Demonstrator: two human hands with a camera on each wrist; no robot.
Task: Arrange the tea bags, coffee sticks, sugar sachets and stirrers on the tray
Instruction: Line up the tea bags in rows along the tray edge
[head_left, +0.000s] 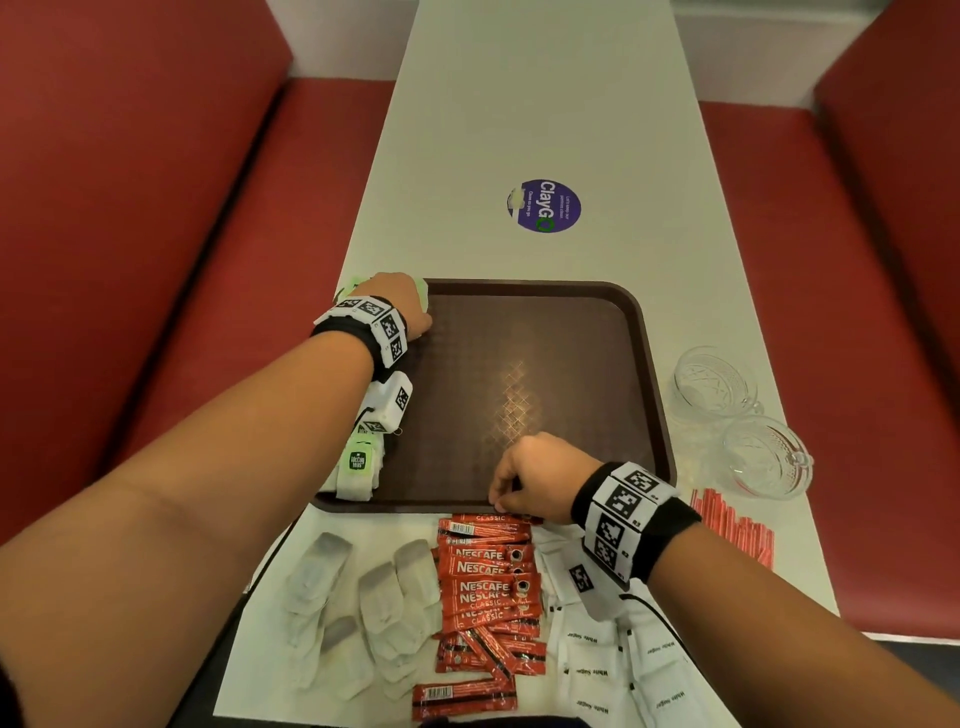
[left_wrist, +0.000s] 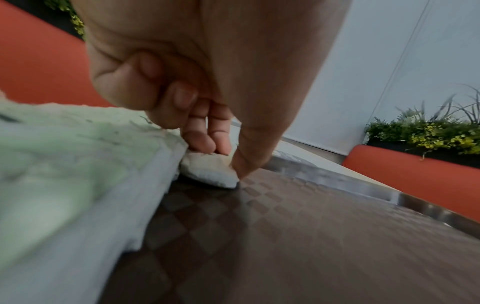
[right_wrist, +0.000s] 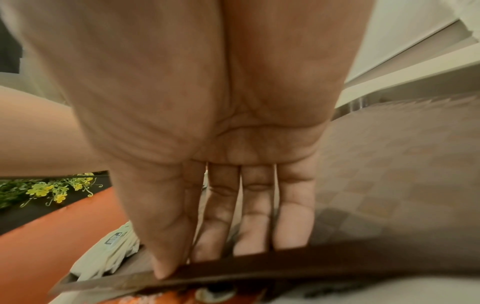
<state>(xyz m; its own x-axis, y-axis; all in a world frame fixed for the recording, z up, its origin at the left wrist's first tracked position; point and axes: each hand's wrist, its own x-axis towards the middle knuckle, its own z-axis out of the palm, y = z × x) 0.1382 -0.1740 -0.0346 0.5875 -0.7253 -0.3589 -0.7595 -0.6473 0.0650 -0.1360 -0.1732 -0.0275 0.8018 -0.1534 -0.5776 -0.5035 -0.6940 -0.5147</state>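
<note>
A brown tray (head_left: 545, 338) lies on the white table. My left hand (head_left: 402, 301) is at its far left corner, thumb and fingers (left_wrist: 202, 142) pinching a white tea bag (left_wrist: 210, 170) that touches the tray floor. More tea bags (head_left: 358, 467) with green tags line the tray's left side, one close to the left wrist camera (left_wrist: 64, 164). My right hand (head_left: 524, 478) grips the tray's near rim (right_wrist: 259, 265), fingers inside and thumb outside. Near me lie loose tea bags (head_left: 363, 597), red coffee sticks (head_left: 488, 582), white sugar sachets (head_left: 623, 670) and red stirrers (head_left: 732, 525).
Two glass cups (head_left: 717, 384) (head_left: 769, 457) stand right of the tray. A round purple sticker (head_left: 544, 205) is on the table beyond it. Red bench seats (head_left: 156, 260) flank the narrow table on both sides.
</note>
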